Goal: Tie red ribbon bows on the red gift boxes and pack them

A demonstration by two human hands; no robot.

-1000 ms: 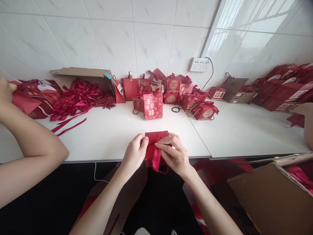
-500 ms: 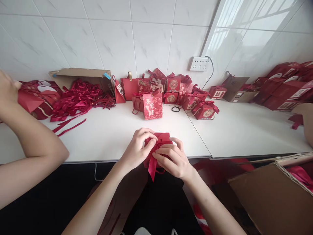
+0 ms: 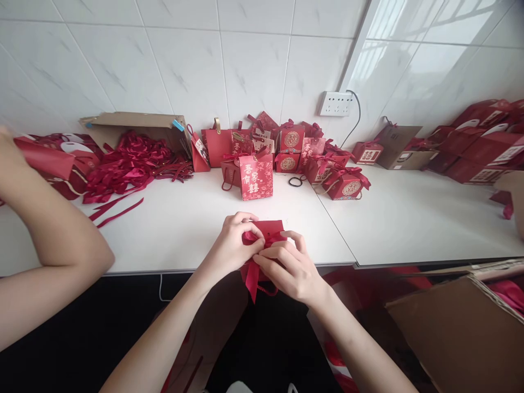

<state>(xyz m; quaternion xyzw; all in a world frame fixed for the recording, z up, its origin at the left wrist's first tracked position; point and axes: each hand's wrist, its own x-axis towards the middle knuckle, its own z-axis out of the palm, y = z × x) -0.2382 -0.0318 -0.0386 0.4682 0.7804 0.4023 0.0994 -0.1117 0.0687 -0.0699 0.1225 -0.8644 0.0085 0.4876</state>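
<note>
The left hand (image 3: 234,244) is pinching a red ribbon (image 3: 252,281) between its thumb and fingers, and the right hand (image 3: 291,268) is gripping the ribbon just beside it, its fingers partly hiding the spot where they are meeting. Both hands are working over a red gift box (image 3: 272,224), which is sitting between them at the front edge of the white surface (image 3: 176,234); one ribbon end is hanging down over its near side, beside a twisted cord handle (image 3: 269,291). Beyond the hands, a floral-printed box (image 3: 257,177) is standing ahead of other red boxes along the tiled wall (image 3: 184,65), and a black loop (image 3: 295,180) is lying near them. To the left, a heap of ribbons (image 3: 131,158) is spilling from an open cardboard box (image 3: 135,119), and a co-worker's bent arm (image 3: 77,234) is resting on the surface.
</note>
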